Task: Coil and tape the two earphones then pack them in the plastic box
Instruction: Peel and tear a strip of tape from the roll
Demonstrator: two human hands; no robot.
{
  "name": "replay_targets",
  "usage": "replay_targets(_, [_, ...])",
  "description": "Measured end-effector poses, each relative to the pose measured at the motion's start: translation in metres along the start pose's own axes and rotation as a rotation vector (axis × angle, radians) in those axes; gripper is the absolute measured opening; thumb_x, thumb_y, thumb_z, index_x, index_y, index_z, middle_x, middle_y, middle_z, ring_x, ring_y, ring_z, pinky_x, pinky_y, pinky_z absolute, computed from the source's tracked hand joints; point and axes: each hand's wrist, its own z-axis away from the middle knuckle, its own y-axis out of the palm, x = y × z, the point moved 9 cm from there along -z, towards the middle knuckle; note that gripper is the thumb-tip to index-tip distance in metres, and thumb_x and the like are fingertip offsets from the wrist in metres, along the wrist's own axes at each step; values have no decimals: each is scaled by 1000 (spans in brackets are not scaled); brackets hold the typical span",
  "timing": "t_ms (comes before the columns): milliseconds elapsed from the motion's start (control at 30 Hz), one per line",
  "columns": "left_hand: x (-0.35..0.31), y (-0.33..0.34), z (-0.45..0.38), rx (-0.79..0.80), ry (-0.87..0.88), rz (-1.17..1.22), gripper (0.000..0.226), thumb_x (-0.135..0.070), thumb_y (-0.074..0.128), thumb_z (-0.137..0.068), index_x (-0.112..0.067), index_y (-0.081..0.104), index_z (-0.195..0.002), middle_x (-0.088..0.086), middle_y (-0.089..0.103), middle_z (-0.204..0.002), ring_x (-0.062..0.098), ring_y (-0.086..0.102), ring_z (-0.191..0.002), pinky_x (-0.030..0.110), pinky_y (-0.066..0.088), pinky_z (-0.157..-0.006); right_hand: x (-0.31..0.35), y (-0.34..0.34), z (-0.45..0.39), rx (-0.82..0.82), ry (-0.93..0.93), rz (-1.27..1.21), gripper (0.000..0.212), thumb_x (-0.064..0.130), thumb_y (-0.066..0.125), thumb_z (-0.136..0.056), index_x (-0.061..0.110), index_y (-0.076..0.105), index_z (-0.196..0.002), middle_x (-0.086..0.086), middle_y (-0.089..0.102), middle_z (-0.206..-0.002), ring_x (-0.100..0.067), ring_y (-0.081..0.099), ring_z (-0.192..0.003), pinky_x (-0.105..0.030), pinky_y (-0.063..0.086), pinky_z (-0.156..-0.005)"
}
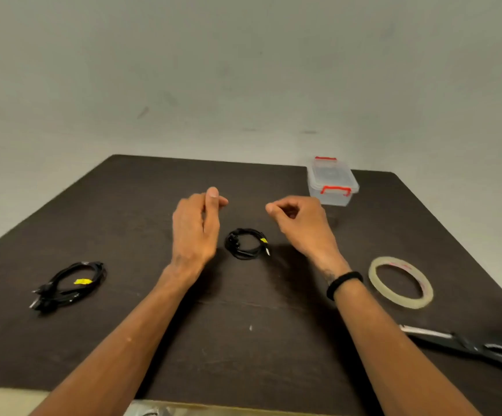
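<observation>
Both coiled earphones (247, 243) (69, 283) lie on the counter (243, 340), packing into the closed plastic box (332, 183) remains, each hand's grip (197, 223) (299, 219) loosely curled, holding nothing.

bare table (153, 205) left of plastic box (332, 183), tape roll (401, 282) right

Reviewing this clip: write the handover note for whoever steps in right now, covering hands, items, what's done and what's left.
Left hand and right hand hover above the table, both empty.
One coiled earphone lies between them; the second coiled earphone lies at the left. Each shows a yellow tag; whether clear tape is on them cannot be told.
Plastic box sits far right, lid on, red clips. Tape roll and scissors lie at the right.
Left: confirm taping, open box, pack both coils.
</observation>
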Motion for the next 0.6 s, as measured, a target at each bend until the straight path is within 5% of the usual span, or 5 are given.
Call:
replay_targets(133, [-45, 2, 21, -15, 310, -43, 37, -28, 47, -111, -13, 75, -91, -3, 71, -85, 20, 58, -86, 32, 44, -81, 9, -19, 29, -6, -34, 8, 10, 30, 75, -93, 29, 79, -84, 18, 76, -82, 5, 70, -79, -12, 51, -73])
replay_targets(233, [-76, 12, 48, 57, 410, 13, 34, -26, 53, -108, -10, 74, -87, 0, 68, -77, 22, 58, -74, 35, 46, -73, 15, -61, 62, -4, -85, 136, 8, 32, 75, -93, 28, 81, -90, 17, 77, -87, 3, 71, -83, -10, 52, -74])
replay_targets(433, [-112, 66, 113, 450, 289, 113, 13, -35, 75, -94, -24, 78, -98, -9, 70, -80, 12, 63, -67, 32, 54, -69, -14, -186, 110, -69, -5, 349, 10, 26, 77, -92, 26, 81, -101, 18, 76, -94, 3, 70, -87, -5, 49, -77])
replay_targets(600, [-122, 113, 145, 650, 209, -102, 55, -71, 75, -76, -38, 72, -120, -18, 64, -96, 1, 55, -80, 30, 54, -79, -53, -203, 129, 124, 63, 579, 28, 37, 83, -87, 30, 78, -114, 15, 71, -109, -4, 65, -98, -28, 56, -88])
